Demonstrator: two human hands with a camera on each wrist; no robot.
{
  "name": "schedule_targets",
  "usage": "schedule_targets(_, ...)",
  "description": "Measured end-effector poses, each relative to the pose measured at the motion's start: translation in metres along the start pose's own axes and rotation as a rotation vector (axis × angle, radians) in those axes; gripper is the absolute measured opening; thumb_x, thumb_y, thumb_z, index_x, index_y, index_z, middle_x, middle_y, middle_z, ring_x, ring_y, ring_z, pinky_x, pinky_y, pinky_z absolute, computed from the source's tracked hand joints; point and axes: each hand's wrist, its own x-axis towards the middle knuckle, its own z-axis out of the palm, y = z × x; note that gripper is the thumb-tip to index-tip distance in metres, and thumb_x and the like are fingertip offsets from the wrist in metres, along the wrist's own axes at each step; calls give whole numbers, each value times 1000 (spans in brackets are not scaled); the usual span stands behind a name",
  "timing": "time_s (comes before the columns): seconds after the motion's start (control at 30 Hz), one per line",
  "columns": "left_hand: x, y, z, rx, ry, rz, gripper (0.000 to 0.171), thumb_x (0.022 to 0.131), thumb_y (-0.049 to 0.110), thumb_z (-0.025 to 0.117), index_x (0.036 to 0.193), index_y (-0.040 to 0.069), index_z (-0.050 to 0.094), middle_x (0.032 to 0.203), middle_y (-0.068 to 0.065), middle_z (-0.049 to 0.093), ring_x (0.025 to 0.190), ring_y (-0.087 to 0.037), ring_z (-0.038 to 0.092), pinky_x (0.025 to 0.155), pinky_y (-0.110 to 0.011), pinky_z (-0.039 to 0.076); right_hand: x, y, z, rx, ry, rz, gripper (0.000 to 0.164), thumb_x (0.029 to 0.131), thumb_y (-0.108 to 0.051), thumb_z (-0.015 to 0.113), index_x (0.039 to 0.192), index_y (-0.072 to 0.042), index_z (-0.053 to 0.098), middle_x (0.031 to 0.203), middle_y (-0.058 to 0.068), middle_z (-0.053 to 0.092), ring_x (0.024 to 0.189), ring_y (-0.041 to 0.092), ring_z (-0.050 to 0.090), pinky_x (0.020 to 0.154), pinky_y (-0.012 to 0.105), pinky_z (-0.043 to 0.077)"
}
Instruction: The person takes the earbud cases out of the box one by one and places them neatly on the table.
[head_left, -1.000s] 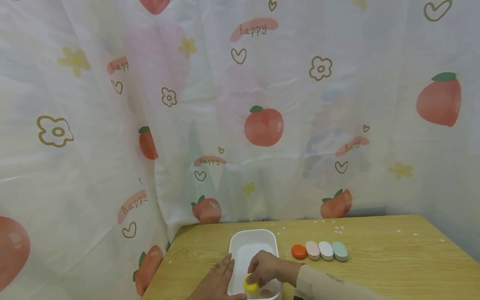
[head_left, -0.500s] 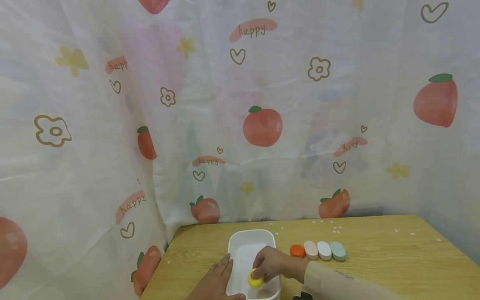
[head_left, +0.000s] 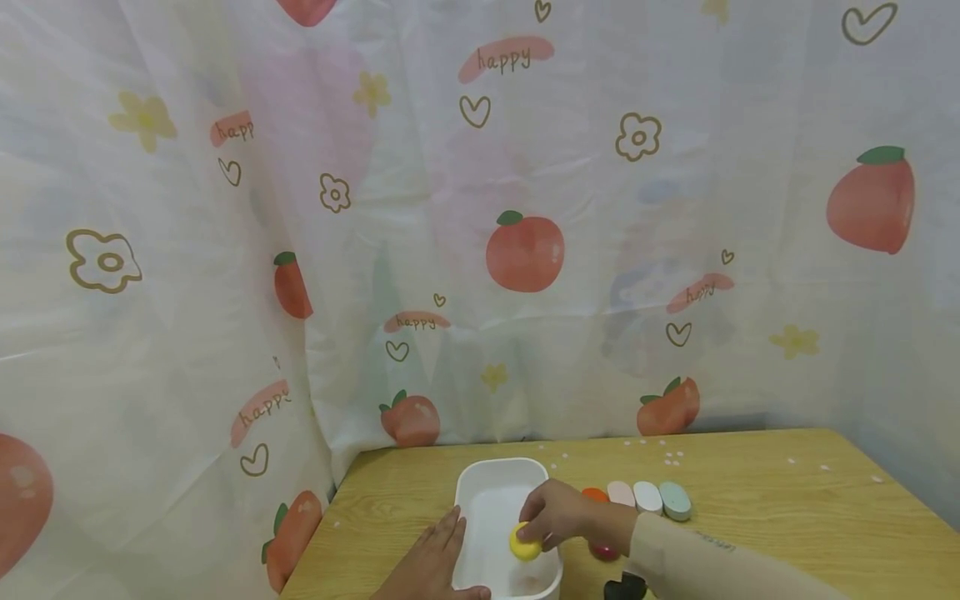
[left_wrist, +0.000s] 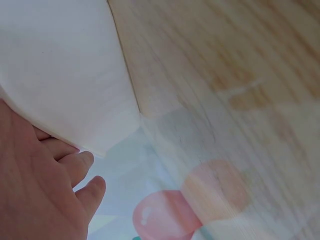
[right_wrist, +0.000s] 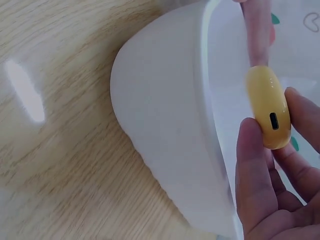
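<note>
Yellow case [head_left: 525, 546] is pinched in the right hand [head_left: 558, 517], fingers [right_wrist: 257, 170] curled round it, lifted above the white bin [head_left: 480, 492] at lower centre. Left hand [head_left: 435, 558] lies flat, fingers straight, against the bin's left wall. Four cases [head_left: 660, 498] are lined up on the tabletop [head_left: 787, 508], right of the bin. Judged: one more is about to be added to the row.

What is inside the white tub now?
The white tub shows only a bare white floor at its far end. Over its near right part, the right hand holds a yellow case. What lies beneath that hand is covered. The left hand rests against the tub's left wall.
</note>
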Motion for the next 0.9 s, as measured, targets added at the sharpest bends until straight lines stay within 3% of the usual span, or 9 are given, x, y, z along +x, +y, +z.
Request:
schedule_targets(0.2, -1, -1, 1, -9, 7, 0, 106, 82, 81, 44, 147, -2, 37, 156, -15, 28, 138, -26, 34, 106, -53, 33, -7, 2, -11, 18, 6, -4, 15, 81, -2, 77, 92, 1, 67, 83, 9, 64, 74, 21, 65, 67, 38, 58)
schedule_targets(0.47, -2, -2, 2, 14, 51, 57, 104, 84, 79, 45, 145, -6, 39, 153, -20, 31, 138, -27, 34, 106, -52, 34, -17, 14, -28, 38, 19, -17, 16, 82, -2, 76, 94, 3, 66, 86, 10, 63, 76, 22, 64, 69, 39, 58)
schedule_targets(0.9, -1, -2, 1, 0, 45, 63, 105, 84, 78, 45, 145, -6, 38, 153, -20, 31, 138, -28, 34, 106, -54, 34, -28, 38, -52, 25, 48, -38, 15, 82, -6, 77, 92, 1, 68, 84, 8, 63, 74, 20, 63, 69, 42, 58)
